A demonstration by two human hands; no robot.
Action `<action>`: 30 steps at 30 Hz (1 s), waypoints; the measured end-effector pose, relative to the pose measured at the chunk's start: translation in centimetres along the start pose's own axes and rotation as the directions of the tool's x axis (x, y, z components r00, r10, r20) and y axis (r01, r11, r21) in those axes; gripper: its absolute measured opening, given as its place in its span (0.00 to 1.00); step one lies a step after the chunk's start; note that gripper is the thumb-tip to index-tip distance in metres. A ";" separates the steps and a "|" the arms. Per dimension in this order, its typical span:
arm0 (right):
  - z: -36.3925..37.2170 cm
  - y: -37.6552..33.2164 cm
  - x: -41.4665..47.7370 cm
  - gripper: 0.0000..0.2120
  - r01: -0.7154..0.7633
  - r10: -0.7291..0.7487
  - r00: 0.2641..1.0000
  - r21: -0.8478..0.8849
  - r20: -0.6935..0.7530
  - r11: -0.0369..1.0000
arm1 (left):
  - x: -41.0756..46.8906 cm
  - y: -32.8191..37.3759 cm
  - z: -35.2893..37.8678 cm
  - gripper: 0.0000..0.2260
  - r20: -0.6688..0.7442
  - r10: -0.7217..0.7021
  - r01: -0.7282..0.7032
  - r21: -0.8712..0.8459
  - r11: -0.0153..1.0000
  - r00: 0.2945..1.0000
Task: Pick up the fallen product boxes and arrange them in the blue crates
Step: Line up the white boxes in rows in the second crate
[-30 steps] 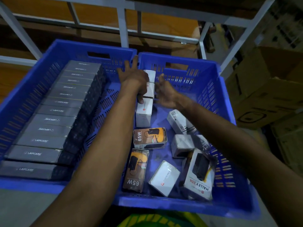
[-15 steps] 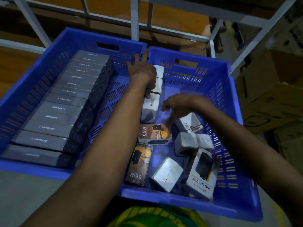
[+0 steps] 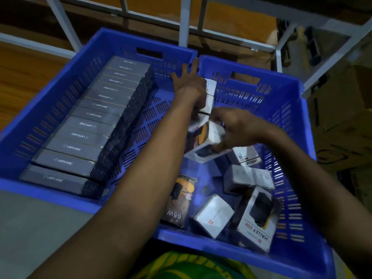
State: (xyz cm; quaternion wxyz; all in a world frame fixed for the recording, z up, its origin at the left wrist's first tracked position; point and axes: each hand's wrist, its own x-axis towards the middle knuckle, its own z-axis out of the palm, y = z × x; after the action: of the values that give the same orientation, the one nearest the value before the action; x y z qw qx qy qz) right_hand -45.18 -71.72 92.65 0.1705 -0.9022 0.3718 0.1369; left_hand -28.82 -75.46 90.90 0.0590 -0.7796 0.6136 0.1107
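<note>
Two blue crates stand side by side. The left crate (image 3: 50, 109) holds a neat row of several grey boxes (image 3: 86, 135). In the right crate (image 3: 289, 109) my left hand (image 3: 189, 87) rests flat against a row of white boxes (image 3: 209, 97) along the left wall, fingers spread on the rim. My right hand (image 3: 235, 127) grips a white and orange 65W box (image 3: 205, 141), lifted and tilted above the crate floor. Loose boxes lie below: another 65W box (image 3: 179, 200), a white box (image 3: 213, 218), a Halley 20K box (image 3: 257, 216) and grey ones (image 3: 247, 178).
A white metal rack (image 3: 183, 21) with wooden shelf boards rises behind the crates. Brown cardboard cartons (image 3: 342, 117) are stacked at the right. The crates stand on a grey surface (image 3: 40, 228).
My right hand came back from the far row, reached down to the 65W box lying in the crate's middle, took hold of it and lifted it. My left hand stayed on the row.
</note>
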 end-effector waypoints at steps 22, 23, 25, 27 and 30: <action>8.6 -3.3 2.2 0.39 -0.140 0.134 0.990 0.251 0.042 0.958 | -0.2 -0.4 -0.1 0.47 0.049 0.039 -0.036 -0.057 0.998 0.998; 8.8 -3.2 2.3 0.40 -0.130 0.139 0.990 0.239 -0.020 0.962 | -0.3 -0.5 -0.1 0.46 0.048 0.051 -0.047 -0.078 0.996 0.998; 9.0 -2.7 2.6 0.47 -0.127 0.153 0.979 0.184 -0.136 0.975 | -0.5 -0.8 -0.1 0.44 0.028 0.072 -0.068 -0.117 0.991 0.997; 9.2 -2.6 2.6 0.52 -0.133 0.158 0.963 0.123 -0.219 0.983 | -1.0 -1.4 -0.2 0.44 0.026 0.120 -0.115 -0.137 0.984 0.992; 9.2 -2.4 2.5 0.49 -0.149 0.168 0.947 0.091 -0.272 0.985 | -2.9 -2.9 -0.7 0.53 0.179 0.201 -0.180 -0.126 0.976 0.963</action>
State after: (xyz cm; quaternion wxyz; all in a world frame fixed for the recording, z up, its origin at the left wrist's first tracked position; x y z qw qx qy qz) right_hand -42.85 -67.91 83.85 0.1360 -0.8732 0.4679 0.0089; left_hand -26.58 -72.22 92.15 0.0642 -0.7046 0.6704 0.2235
